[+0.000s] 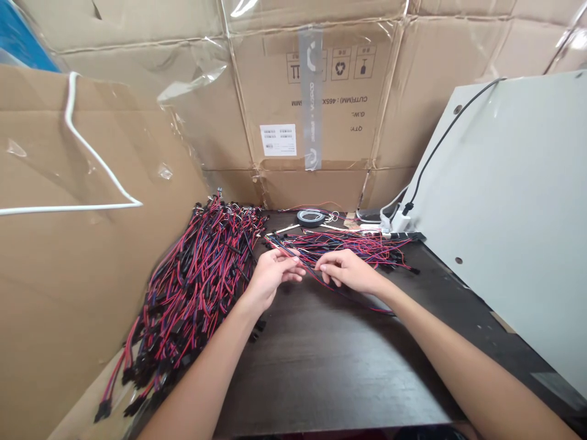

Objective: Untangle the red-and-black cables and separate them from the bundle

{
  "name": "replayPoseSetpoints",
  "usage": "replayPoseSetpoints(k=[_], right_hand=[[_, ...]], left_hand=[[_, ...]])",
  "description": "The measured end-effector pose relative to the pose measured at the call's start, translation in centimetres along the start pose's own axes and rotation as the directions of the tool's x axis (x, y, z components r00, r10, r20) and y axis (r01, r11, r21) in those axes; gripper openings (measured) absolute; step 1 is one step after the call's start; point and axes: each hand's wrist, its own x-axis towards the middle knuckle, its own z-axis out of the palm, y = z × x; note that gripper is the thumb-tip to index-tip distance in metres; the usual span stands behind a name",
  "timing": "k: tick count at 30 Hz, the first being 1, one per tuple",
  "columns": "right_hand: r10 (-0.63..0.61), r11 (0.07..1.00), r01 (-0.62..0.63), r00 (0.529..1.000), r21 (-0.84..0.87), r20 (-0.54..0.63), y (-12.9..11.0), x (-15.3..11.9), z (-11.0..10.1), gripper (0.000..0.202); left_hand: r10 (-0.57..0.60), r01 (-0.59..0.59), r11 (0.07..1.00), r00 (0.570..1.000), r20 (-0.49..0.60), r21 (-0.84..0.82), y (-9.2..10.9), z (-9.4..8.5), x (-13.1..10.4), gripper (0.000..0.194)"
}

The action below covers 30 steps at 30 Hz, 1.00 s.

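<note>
My left hand [270,275] and my right hand [348,270] meet over the dark table [321,366], fingers pinched on a thin red and blue wire lead [308,269] that runs between them. Behind the hands lies a loose bunch of red and blue wires [362,244] with black connectors. To the left a big heap of the same wire leads [192,287] spills from the back of the table down toward the front left corner.
Cardboard boxes wrapped in clear film [316,98] close off the back, and a cardboard sheet [68,256] stands on the left. A grey panel [513,201] leans on the right with a black cable. A roll of tape [310,217] lies at the back.
</note>
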Motion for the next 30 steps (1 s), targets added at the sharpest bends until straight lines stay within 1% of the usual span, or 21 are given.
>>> replayPoseSetpoints(k=[2, 7, 16, 21, 26, 30], right_hand=[[0.008, 1.0, -0.008, 1.0, -0.019, 0.024, -0.07, -0.02, 0.22, 0.013], [0.023, 0.999, -0.021, 0.999, -0.047, 0.032, -0.03, 0.0, 0.57, 0.006], [-0.009, 0.992, 0.013, 0.999, -0.124, 0.039, -0.11, 0.05, 0.97, 0.012], [-0.016, 0.99, 0.026, 0.997, -0.136, 0.072, -0.27, 0.04, 0.75, 0.018], [-0.005, 0.98, 0.017, 0.998, -0.197, 0.064, -0.04, 0.09, 0.88, 0.006], [0.001, 0.975, 0.013, 0.998, -0.223, 0.065, 0.37, 0.11, 1.04, 0.014]], left_hand=[[-0.001, 0.001, 1.0, 1.0, 0.01, -0.001, -0.02, -0.01, -0.02, 0.012], [0.011, -0.011, 1.0, 1.0, 0.016, 0.004, -0.1, -0.03, -0.01, 0.015], [0.054, -0.054, 0.998, 0.999, 0.004, 0.01, -0.25, 0.12, -0.04, 0.017], [0.064, -0.064, 0.998, 0.998, -0.014, 0.018, -0.38, 0.04, 0.06, 0.016], [0.069, -0.068, 0.997, 0.997, -0.033, 0.02, -0.5, 0.03, 0.1, 0.015], [0.052, -0.052, 0.999, 0.998, -0.027, 0.018, -0.41, 0.12, 0.08, 0.014]])
